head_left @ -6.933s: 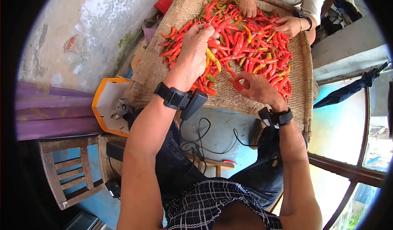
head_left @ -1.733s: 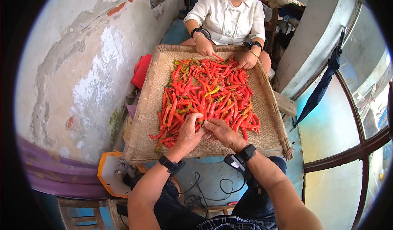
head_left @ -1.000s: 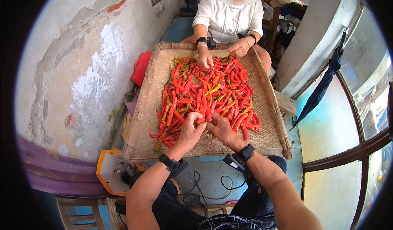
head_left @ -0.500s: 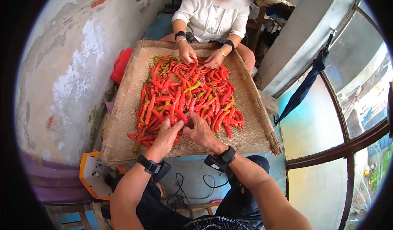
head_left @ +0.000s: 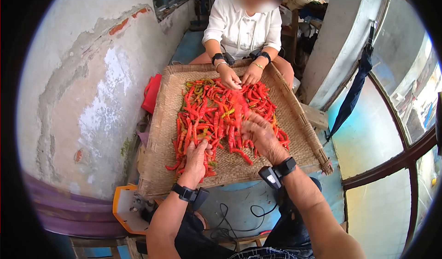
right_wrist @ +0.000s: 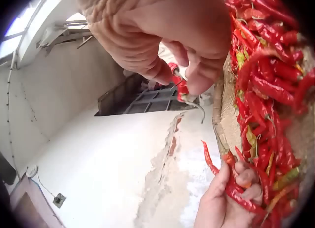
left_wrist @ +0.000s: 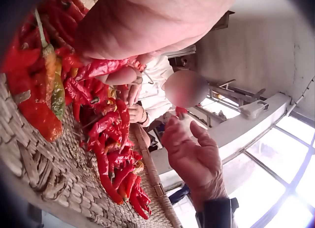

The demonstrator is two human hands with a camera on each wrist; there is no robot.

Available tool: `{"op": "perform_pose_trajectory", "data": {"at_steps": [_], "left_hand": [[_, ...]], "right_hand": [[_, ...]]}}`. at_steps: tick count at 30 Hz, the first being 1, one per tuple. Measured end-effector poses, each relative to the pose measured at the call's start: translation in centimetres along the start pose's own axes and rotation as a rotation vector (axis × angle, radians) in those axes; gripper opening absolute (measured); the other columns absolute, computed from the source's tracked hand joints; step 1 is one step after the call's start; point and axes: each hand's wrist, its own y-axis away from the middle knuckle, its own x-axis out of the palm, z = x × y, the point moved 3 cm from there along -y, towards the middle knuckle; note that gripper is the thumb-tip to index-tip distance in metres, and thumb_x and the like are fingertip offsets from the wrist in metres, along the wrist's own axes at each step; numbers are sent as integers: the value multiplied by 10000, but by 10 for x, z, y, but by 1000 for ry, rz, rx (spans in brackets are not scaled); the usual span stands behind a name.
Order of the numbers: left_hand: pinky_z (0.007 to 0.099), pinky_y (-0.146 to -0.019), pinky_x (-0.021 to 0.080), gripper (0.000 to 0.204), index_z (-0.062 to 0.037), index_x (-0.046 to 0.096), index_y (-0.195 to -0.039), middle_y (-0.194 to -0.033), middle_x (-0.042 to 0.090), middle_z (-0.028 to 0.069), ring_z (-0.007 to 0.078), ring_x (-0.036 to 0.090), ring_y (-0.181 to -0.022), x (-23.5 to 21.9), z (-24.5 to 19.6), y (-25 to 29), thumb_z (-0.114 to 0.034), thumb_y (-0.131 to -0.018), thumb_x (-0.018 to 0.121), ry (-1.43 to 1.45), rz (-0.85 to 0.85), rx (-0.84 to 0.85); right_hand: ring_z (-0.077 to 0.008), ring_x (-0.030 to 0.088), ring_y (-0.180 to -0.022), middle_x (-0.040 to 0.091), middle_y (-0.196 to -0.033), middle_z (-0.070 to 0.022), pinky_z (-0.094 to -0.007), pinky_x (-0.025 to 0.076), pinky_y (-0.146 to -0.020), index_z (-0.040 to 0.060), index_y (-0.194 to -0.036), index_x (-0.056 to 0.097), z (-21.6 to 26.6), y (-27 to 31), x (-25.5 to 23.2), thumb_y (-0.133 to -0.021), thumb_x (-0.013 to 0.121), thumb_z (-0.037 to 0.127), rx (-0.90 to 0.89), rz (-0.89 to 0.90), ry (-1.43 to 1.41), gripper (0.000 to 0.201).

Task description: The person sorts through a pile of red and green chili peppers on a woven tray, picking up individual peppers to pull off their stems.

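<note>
A large heap of red chili peppers (head_left: 216, 120), with some orange and green ones, lies in a woven tray (head_left: 152, 120). My left hand (head_left: 196, 160) is low over the near left part of the heap; in the right wrist view its fingers curl round red chili peppers (right_wrist: 241, 201). My right hand (head_left: 262, 137), blurred in the head view, is above the right side of the heap. Between its thumb and fingers, in the right wrist view, is a red chili pepper (right_wrist: 182, 88) with its stem hanging down.
Across the tray sits another person in a white shirt (head_left: 244, 28), both hands (head_left: 239, 78) at the far peppers. A peeling wall (head_left: 92, 97) stands at left, a folded umbrella (head_left: 357, 86) and window panes at right. A cable (head_left: 225, 222) lies below the tray.
My two hands, together at the near edge of the heap half a second ago, are now apart. The right has moved forward and right; the other person's hands have drawn together.
</note>
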Motion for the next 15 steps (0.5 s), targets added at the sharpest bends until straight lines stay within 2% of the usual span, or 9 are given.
{"op": "perform_pose_trajectory", "data": {"at_steps": [2, 3, 5, 6, 7, 9, 11, 13, 15], "left_hand": [[234, -483, 406, 179, -70, 517, -987, -752, 579, 26, 98, 528, -615, 4, 1, 3, -198, -878, 579, -36, 40, -26], [240, -496, 413, 164, -72, 526, -986, -745, 580, 24, 105, 533, -620, 6, 2, 5, -186, -879, 576, -67, 77, -52], [237, -515, 420, 171, -66, 525, -992, -755, 577, 30, 108, 532, -627, 10, 7, 5, -183, -878, 576, -115, 174, -85], [234, -534, 426, 177, -60, 525, -998, -765, 574, 36, 112, 531, -635, 12, 9, 6, -179, -877, 575, -157, 267, -115], [234, -534, 426, 177, -60, 525, -998, -765, 574, 36, 112, 531, -635, 12, 10, 6, -179, -877, 575, -155, 266, -121], [224, -563, 432, 185, -54, 527, -1000, -781, 568, 43, 115, 528, -646, 14, 14, 7, -180, -874, 580, -199, 356, -133], [225, -554, 433, 187, -60, 521, -1005, -784, 569, 41, 115, 534, -647, 11, 14, 8, -188, -878, 574, -210, 365, -147], [225, -545, 435, 189, -67, 516, -1011, -786, 569, 40, 115, 540, -648, 13, 12, 10, -195, -883, 568, -224, 380, -161], [229, -525, 439, 204, -83, 499, -1030, -789, 574, 46, 122, 558, -652, 13, 9, 11, -227, -896, 551, -181, 328, -177]], "right_hand": [[-127, 569, -680, 587, -763, -36, -259, 490, -600, -20, -1167, 501, 1, -5, -9, -848, 582, 139, -253, -240, 240, 365], [-127, 569, -680, 587, -763, -36, -259, 490, -600, -20, -1167, 501, -2, -1, -9, -848, 582, 139, -250, -247, 236, 365], [-209, 610, -786, 625, -851, -86, -320, 502, -686, -16, -1178, 506, -11, 7, 1, -855, 580, 159, -211, -11, 875, 375], [-158, 597, -743, 614, -804, -76, -296, 479, -658, -10, -1128, 550, -17, 12, 10, -866, 571, 122, -316, 122, 992, 294], [-158, 597, -743, 614, -804, -76, -296, 479, -658, -10, -1128, 550, -20, 14, 13, -866, 571, 122, -309, 122, 992, 294], [-186, 598, -688, 622, -781, -115, -296, 476, -641, -1, -1057, 597, -22, 23, 26, -847, 584, 110, -475, 312, 1114, 238], [-214, 594, -639, 617, -741, -136, -301, 473, -616, 3, -984, 623, -16, 24, 28, -833, 592, 101, -457, 270, 1109, 183], [-196, 589, -615, 614, -703, -124, -300, 469, -595, -1, -936, 630, -13, 19, 23, -833, 591, 99, -239, 258, 1102, 149], [-144, 575, -612, 609, -677, -70, -284, 461, -579, 4, -889, 635, -7, 14, 19, -832, 588, 86, -231, 246, 1092, 111]]}}
